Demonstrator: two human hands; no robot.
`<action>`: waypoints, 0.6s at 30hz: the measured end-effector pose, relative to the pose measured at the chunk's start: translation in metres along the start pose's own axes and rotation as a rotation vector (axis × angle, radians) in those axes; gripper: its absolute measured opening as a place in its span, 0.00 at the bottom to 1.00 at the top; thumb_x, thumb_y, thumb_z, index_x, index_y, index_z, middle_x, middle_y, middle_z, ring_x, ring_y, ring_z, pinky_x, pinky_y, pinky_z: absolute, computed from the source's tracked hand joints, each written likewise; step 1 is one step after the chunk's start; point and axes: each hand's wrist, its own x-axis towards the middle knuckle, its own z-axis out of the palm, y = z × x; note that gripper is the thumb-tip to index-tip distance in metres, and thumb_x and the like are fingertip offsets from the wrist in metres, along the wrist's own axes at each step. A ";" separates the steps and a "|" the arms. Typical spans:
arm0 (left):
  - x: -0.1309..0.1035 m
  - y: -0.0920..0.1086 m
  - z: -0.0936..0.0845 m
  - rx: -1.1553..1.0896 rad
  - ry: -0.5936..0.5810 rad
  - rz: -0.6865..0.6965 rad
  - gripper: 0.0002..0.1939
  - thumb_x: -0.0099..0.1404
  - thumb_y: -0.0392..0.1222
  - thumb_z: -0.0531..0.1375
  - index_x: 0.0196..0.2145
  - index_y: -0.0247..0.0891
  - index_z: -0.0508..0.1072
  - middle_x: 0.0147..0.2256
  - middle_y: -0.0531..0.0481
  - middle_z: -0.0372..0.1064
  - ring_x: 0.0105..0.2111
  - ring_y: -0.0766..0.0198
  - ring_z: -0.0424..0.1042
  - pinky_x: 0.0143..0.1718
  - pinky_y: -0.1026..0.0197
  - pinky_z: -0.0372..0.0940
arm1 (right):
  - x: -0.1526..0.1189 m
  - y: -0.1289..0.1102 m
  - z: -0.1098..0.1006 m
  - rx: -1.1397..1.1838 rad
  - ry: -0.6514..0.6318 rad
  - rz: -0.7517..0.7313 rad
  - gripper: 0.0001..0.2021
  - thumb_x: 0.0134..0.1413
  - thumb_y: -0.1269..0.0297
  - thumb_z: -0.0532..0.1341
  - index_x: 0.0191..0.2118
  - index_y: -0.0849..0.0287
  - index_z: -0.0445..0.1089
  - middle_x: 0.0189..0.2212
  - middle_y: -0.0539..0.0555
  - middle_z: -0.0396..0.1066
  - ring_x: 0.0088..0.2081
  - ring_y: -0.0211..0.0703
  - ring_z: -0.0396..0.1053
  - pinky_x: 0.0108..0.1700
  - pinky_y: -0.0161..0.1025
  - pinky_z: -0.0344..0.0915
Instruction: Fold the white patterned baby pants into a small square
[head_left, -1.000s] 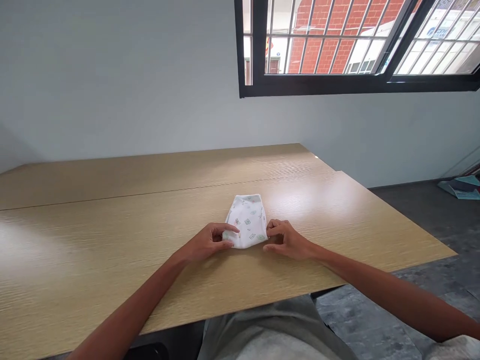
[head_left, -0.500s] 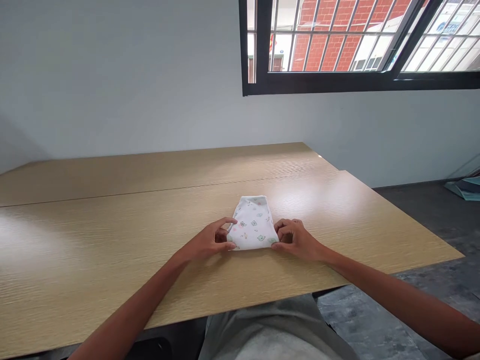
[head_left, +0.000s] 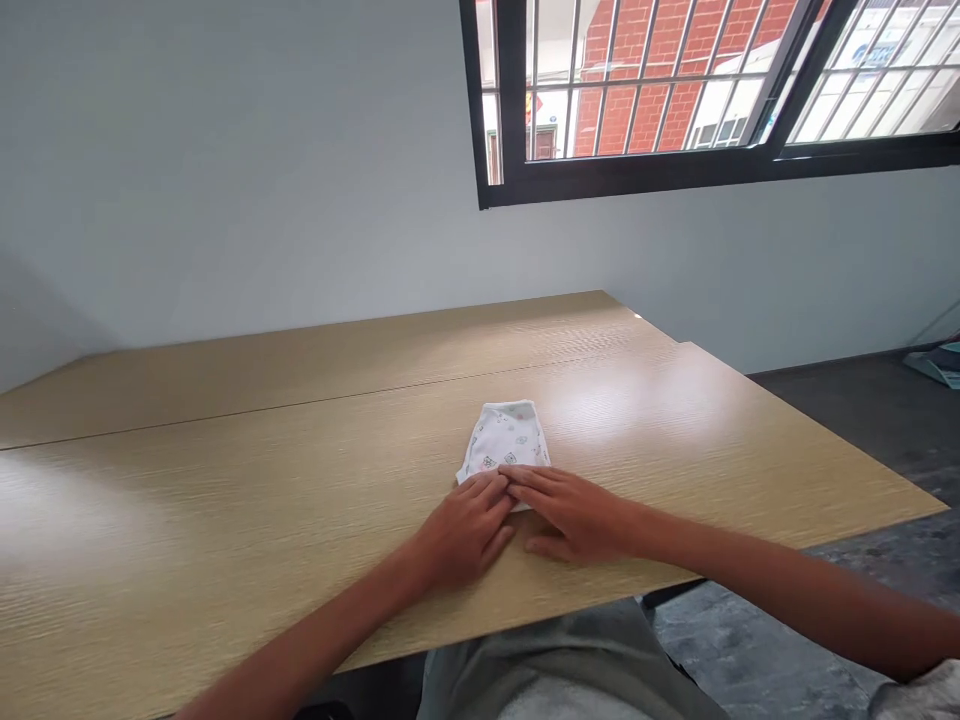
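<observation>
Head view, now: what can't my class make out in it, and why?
- Head view: most of the near edge of the patterned cloth, covered by the left hand and right hand.
- Head view: both palms, hidden by the backs of the hands.
- Head view: the rest of the teal item on the floor, cut off by the right edge.

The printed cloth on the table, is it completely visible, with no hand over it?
No, the left hand and right hand cover part of the printed cloth along its near side.
</observation>
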 end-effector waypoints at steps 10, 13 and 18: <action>-0.030 -0.030 -0.017 -0.052 -0.056 0.059 0.23 0.73 0.33 0.48 0.62 0.42 0.66 0.62 0.46 0.63 0.64 0.57 0.60 0.64 0.48 0.61 | -0.042 -0.009 -0.024 -0.018 -0.145 0.025 0.30 0.66 0.57 0.60 0.69 0.59 0.55 0.64 0.61 0.58 0.66 0.52 0.54 0.72 0.56 0.38; -0.010 -0.036 -0.032 -0.087 -0.099 0.064 0.22 0.69 0.29 0.49 0.54 0.43 0.73 0.58 0.48 0.69 0.62 0.57 0.63 0.65 0.47 0.59 | -0.015 0.003 -0.027 0.057 -0.072 0.020 0.14 0.66 0.60 0.59 0.53 0.57 0.74 0.49 0.58 0.74 0.53 0.49 0.71 0.68 0.55 0.52; 0.028 -0.020 -0.027 0.064 -0.135 -0.075 0.16 0.68 0.35 0.53 0.50 0.34 0.75 0.53 0.38 0.72 0.59 0.48 0.66 0.66 0.40 0.53 | 0.054 0.042 -0.010 0.234 0.131 0.114 0.19 0.69 0.59 0.53 0.57 0.64 0.69 0.55 0.64 0.69 0.58 0.52 0.67 0.61 0.52 0.63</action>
